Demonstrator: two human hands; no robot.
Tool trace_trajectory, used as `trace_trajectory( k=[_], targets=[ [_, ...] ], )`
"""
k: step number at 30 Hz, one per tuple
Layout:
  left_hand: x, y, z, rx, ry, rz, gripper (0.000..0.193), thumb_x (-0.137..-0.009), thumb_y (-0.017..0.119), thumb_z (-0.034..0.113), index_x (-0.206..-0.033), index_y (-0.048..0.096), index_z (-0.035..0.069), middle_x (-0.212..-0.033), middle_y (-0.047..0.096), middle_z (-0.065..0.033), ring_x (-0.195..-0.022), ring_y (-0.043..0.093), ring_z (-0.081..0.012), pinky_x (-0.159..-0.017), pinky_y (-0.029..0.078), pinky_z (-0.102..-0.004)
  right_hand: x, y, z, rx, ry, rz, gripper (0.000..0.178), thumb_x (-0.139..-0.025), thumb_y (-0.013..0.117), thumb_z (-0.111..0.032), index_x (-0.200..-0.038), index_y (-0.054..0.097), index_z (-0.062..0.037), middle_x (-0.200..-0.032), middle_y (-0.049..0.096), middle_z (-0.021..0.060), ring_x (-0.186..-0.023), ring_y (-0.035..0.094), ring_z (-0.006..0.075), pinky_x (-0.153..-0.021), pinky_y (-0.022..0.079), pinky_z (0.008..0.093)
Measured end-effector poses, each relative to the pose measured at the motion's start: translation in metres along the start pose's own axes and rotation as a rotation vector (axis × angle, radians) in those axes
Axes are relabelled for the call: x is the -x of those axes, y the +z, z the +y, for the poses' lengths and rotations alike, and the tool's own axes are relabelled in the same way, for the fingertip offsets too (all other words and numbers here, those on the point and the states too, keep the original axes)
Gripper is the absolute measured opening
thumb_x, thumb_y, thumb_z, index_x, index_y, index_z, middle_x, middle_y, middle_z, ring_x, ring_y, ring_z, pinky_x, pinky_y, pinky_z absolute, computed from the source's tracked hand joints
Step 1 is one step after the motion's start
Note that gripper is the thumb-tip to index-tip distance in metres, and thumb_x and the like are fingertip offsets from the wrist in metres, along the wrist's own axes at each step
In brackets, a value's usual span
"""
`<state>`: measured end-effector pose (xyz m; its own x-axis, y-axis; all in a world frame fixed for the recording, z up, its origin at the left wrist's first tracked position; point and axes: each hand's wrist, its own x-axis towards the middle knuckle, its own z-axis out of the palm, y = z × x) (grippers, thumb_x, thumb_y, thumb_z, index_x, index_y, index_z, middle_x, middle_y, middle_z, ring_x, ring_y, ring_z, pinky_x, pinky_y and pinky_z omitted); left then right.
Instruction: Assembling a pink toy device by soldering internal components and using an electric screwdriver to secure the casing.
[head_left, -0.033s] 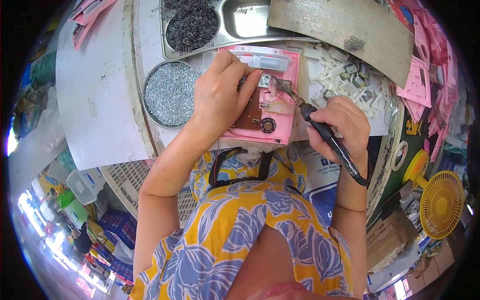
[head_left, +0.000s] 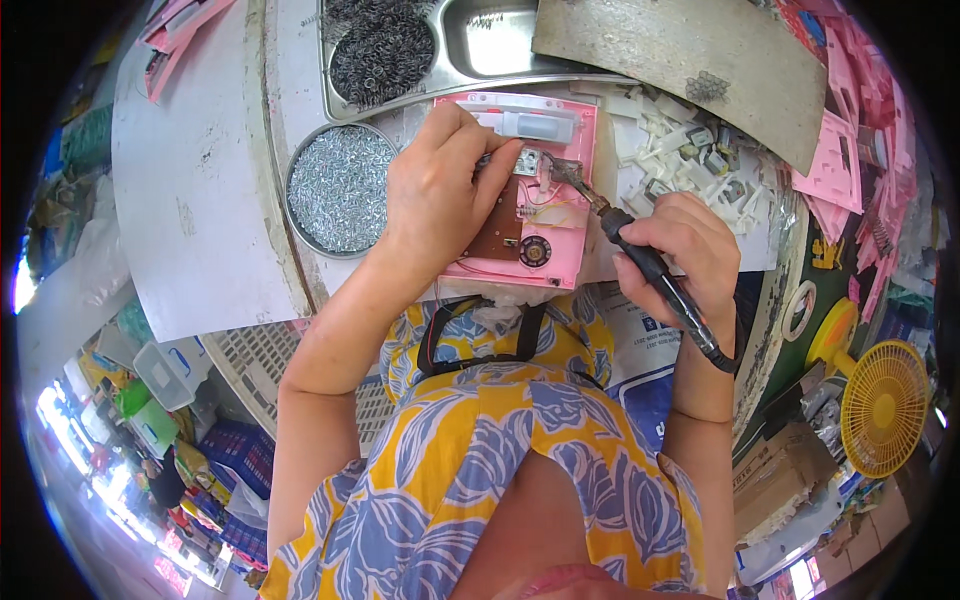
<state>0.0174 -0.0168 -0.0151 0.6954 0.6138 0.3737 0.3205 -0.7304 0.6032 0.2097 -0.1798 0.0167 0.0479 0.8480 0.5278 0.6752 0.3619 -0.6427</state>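
Pink casing [head_left: 573, 240] at upper centre. Left hand [head_left: 437, 185] pinches a silver metal part [head_left: 529, 161] over it; right hand [head_left: 698, 250], right of centre, grips a black-handled iron [head_left: 655, 268]. Risk, as judged: if hot, a slip could scorch thin wires [head_left: 546, 207].

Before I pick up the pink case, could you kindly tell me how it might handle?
The pink case looks like moulded plastic, so probably stiff. Lying flat, it seems unlikely to roll. Its exposed round speaker may be easily damaged.
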Motion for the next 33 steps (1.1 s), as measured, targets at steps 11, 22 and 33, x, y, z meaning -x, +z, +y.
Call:
trace_trajectory(
  k=[11,22,33],
  targets=[
    [-0.001,0.001,0.002,-0.009,-0.015,0.010,0.014,-0.081,0.081,0.008,-0.081,0.069,0.002,-0.080,0.059,-0.0091,-0.066,0.061,-0.0259,-0.057,0.050,-0.0361,0.010,-0.005,0.002,-0.003,0.008,0.061,0.036,-0.065,0.079,0.003,-0.097,0.064,-0.0077,-0.069,0.056,0.0054,-0.058,0.054,0.0254,-0.055,0.043,0.0345],
    [-0.002,0.001,0.006,-0.052,-0.050,0.024,0.014,-0.079,0.083,0.007,-0.082,0.071,0.001,-0.079,0.059,-0.0076,-0.062,0.058,-0.0197,-0.054,0.047,-0.0321,0.011,-0.010,0.003,-0.016,0.036,0.043,0.037,-0.065,0.079,0.003,-0.096,0.064,-0.0092,-0.069,0.055,0.0043,-0.059,0.055,0.0246,-0.055,0.043,0.0350],
    [-0.001,-0.008,0.008,0.035,-0.089,-0.009,0.007,-0.082,0.077,0.003,-0.086,0.071,0.000,-0.080,0.059,-0.0081,-0.060,0.056,-0.0173,-0.053,0.046,-0.0299,0.011,-0.012,0.002,-0.001,0.016,0.054,0.036,-0.066,0.077,0.004,-0.096,0.064,-0.0076,-0.068,0.054,0.0046,-0.057,0.052,0.0245,-0.055,0.042,0.0350]
  ],
)
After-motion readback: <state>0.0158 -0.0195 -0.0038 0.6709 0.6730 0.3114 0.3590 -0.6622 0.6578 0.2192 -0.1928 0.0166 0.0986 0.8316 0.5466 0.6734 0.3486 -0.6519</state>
